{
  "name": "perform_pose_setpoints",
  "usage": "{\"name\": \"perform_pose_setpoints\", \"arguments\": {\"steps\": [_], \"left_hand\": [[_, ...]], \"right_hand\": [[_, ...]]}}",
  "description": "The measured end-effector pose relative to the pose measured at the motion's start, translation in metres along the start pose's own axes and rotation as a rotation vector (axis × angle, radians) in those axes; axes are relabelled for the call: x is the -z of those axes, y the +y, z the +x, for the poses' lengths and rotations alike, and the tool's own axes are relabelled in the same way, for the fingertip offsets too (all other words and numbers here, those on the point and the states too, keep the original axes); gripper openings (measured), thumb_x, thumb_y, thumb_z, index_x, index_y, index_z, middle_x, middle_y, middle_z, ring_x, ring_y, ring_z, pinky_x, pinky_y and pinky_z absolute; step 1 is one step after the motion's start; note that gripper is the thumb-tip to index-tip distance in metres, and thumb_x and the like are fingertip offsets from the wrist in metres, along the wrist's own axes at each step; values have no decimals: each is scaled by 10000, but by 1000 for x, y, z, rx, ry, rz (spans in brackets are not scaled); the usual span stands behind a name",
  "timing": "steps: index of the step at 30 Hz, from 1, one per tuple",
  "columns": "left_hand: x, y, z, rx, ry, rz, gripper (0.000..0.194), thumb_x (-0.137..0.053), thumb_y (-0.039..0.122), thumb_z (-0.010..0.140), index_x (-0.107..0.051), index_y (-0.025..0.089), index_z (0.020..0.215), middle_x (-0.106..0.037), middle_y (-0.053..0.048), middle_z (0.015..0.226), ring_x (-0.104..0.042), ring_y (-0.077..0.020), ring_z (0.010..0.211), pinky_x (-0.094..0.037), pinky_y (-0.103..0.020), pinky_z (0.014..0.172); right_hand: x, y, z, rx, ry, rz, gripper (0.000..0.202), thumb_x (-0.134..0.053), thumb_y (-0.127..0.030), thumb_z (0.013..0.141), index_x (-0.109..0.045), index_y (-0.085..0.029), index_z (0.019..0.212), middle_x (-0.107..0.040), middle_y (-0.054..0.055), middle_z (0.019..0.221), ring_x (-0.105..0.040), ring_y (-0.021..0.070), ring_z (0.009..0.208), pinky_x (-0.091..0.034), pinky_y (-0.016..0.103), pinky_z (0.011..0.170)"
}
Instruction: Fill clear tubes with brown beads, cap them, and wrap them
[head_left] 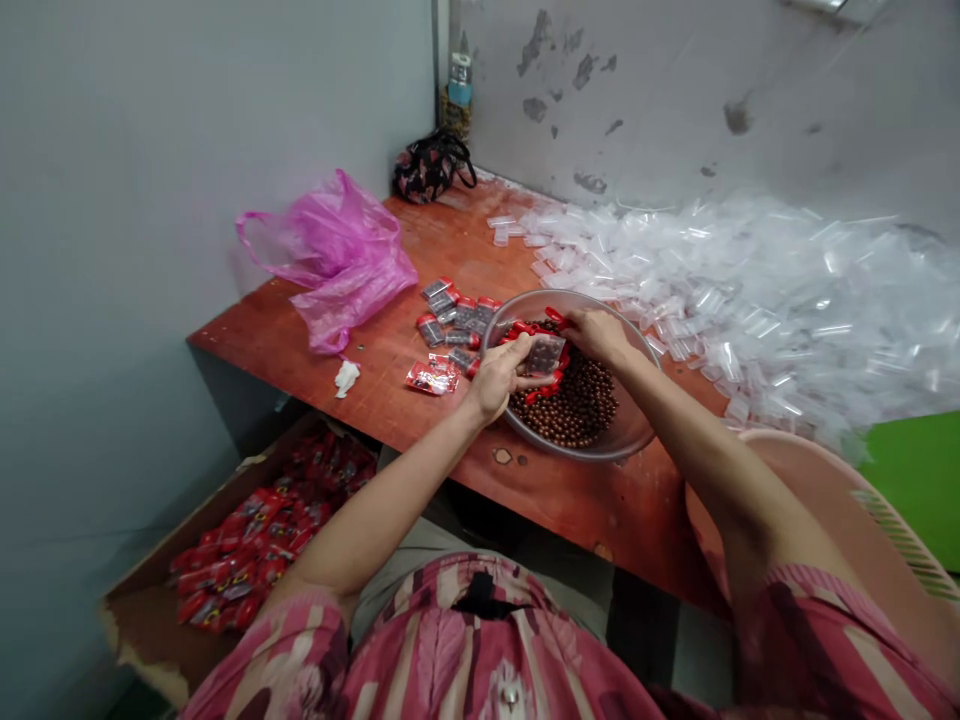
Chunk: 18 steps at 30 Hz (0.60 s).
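Note:
A clear plastic box (545, 354) with dark round balls inside is held in my left hand (501, 378), over a bowl. My right hand (596, 334) pinches a red plastic cap (556, 316) just beyond the box, apart from it. Below both hands the wide translucent bowl (637, 430) holds many brown balls (581, 405) and several red caps. Left of the bowl, several filled boxes with red caps (465, 315) lie in a loose group. A flat red printed packet (433, 375) rests close to them.
A heap of clear empty boxes (750, 290) covers the table's right side. A pink plastic bag (341, 255) and a dark pouch (431, 167) are at the left and back. Below stands a carton (142, 620) of red packages (247, 550); a pink basket (787, 480) is right.

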<state>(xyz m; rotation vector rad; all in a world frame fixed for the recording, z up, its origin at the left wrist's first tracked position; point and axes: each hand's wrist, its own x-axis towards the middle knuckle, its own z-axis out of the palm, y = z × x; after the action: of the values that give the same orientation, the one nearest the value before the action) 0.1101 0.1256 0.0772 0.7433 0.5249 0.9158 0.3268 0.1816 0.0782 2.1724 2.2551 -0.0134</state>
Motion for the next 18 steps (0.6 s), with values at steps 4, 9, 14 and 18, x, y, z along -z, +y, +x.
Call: {"name": "perform_pose_setpoints", "arguments": {"steps": [4,9,14,18], "left_hand": [[2,-3,0,-15,-47,43,489,-613,544,789,-683,118,1018,-690,-138,1100,-682,-234,919,-579,-416,790],[3,-11,0,-168,-95,407,485,-754,375,688,-679,150,1111,-705,-95,1091,-662,-228,967,-537,-393,875],[5,-16,0,-328,-81,722,331,-666,323,770,-714,173,1061,-727,-63,1059,-659,-232,1003,-492,-349,922],[4,-20,-2,-372,-64,724,275,-647,286,777,-728,181,1018,-736,-46,1030,-670,-215,964,-494,-319,896]], "right_hand": [[21,10,-28,50,137,605,325,-558,-356,826,-679,-156,1053,-713,77,946,-648,213,839,-496,328,761],[56,-12,-77,290,199,858,355,-597,-452,830,-663,-233,1102,-696,55,1030,-641,214,912,-500,352,829],[67,-34,-96,456,247,483,274,-534,-363,891,-661,-221,1088,-686,73,949,-638,199,862,-491,315,785],[63,-33,-101,516,301,346,233,-528,-307,896,-654,-178,1043,-667,81,878,-627,185,781,-475,282,701]]}}
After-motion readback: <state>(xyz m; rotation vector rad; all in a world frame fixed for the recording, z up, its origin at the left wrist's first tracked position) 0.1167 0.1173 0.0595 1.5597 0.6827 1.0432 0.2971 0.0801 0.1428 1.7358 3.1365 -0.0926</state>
